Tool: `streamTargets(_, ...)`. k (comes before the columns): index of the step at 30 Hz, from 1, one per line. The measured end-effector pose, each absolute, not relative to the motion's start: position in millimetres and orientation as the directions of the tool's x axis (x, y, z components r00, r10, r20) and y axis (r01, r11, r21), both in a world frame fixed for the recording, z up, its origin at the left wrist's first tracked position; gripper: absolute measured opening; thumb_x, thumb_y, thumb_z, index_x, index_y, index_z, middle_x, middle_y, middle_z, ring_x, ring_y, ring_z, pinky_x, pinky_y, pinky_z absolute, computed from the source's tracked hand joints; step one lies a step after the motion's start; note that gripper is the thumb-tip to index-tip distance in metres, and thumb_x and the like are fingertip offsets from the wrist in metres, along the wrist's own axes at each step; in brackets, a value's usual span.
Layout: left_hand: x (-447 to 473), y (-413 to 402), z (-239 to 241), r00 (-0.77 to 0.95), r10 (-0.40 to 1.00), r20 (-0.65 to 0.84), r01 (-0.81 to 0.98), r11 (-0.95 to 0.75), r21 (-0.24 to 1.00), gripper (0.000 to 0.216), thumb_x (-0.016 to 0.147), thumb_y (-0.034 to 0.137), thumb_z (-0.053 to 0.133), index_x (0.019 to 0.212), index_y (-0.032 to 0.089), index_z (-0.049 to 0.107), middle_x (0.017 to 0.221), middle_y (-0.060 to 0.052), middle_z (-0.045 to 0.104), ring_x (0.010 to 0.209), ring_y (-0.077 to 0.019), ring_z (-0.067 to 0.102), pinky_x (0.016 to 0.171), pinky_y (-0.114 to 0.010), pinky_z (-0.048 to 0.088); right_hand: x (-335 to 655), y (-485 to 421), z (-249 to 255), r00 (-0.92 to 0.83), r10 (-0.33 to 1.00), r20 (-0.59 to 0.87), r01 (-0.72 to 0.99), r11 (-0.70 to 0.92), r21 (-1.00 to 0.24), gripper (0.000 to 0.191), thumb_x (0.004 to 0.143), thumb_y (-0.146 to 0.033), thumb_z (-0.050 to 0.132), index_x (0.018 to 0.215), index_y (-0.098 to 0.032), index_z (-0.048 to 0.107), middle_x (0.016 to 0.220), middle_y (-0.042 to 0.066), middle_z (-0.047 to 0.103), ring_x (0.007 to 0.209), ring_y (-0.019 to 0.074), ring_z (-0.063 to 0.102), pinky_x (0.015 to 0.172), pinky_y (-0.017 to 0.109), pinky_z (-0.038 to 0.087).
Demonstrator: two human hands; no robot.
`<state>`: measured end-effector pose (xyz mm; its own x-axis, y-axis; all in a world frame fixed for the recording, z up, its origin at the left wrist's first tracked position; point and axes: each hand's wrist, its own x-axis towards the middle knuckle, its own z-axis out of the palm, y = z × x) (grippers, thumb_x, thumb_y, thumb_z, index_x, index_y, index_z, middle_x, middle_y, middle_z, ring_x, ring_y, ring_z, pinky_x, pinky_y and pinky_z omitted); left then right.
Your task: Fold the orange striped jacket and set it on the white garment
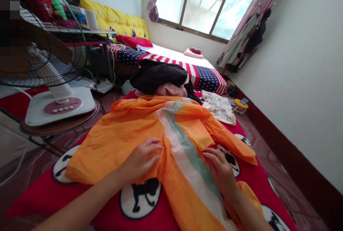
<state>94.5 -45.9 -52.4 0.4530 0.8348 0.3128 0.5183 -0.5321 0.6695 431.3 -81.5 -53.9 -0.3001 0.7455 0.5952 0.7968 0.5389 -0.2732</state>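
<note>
Fingers (153,141) of both hands are loosely spread, gripping nothing; whether they touch is unclear. The orange garment (115,138) lies beneath and beyond them on the blanket (99,207), its striped length running between left hand (140,159) and right hand (223,172), both about equally near.

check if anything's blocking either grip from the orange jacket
Nothing visible is in the way. The left-hand grip is right at the orange jacket, and the right-hand grip is beside its green stripe. The black clothes are piled beyond its far edge, not between it and either grip.
</note>
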Motion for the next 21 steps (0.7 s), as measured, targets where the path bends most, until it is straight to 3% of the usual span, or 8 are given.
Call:
streamTargets(4,51,-90,-63,0.481,0.841,0.247,0.65,-0.531,0.543,0.041,0.077,0.018,0.06,0.118,0.028,0.062,0.13,-0.006,0.057,0.119,-0.0246,0.054,0.101,-0.04,0.047,455,-85,-68,-0.351,0.733,0.583,0.849,0.512,-0.132,0.04,0.089,-0.005,0.042,0.119,-0.026,0.059,0.122,0.009,0.059,0.114,0.0215,0.057,0.095,0.04,0.05)
streamTargets(8,26,-107,-73,0.461,0.841,0.283,0.741,-0.541,0.398,0.058,0.07,0.005,0.05,0.122,0.03,0.06,0.131,-0.003,0.058,0.12,-0.0238,0.054,0.103,-0.039,0.045,454,-63,-68,-0.4,0.709,0.581,0.86,0.51,-0.029,0.047,0.09,-0.007,0.04,0.131,-0.025,0.052,0.134,0.011,0.052,0.125,0.0243,0.048,0.103,0.047,0.043)
streamTargets(12,17,-103,-79,0.463,0.829,0.313,0.767,-0.552,0.328,0.056,0.073,0.003,0.046,0.12,0.029,0.062,0.125,-0.002,0.063,0.114,-0.0209,0.058,0.099,-0.035,0.048,437,-35,-65,-0.471,0.669,0.575,0.836,0.546,0.05,0.039,0.092,-0.014,0.044,0.128,-0.024,0.056,0.139,0.014,0.049,0.129,0.0262,0.045,0.103,0.046,0.043)
streamTargets(18,12,-93,-64,0.416,0.862,0.29,0.741,-0.506,0.442,0.041,0.078,0.006,0.04,0.095,0.027,0.071,0.107,-0.002,0.072,0.102,-0.0192,0.064,0.09,-0.031,0.052,427,-22,-53,-0.553,0.659,0.51,0.774,0.633,0.022,0.02,0.091,-0.022,0.051,0.094,-0.027,0.07,0.134,0.005,0.056,0.126,0.0259,0.048,0.1,0.047,0.043)
streamTargets(21,5,-93,-42,0.344,0.899,0.272,0.703,-0.438,0.56,0.035,0.078,0.01,0.039,0.086,0.026,0.07,0.1,-0.002,0.073,0.097,-0.0195,0.065,0.088,-0.03,0.051,435,-33,-33,-0.579,0.699,0.42,0.746,0.662,-0.072,0.023,0.091,-0.022,0.047,0.094,-0.027,0.069,0.127,0.003,0.063,0.125,0.0246,0.05,0.1,0.047,0.043)
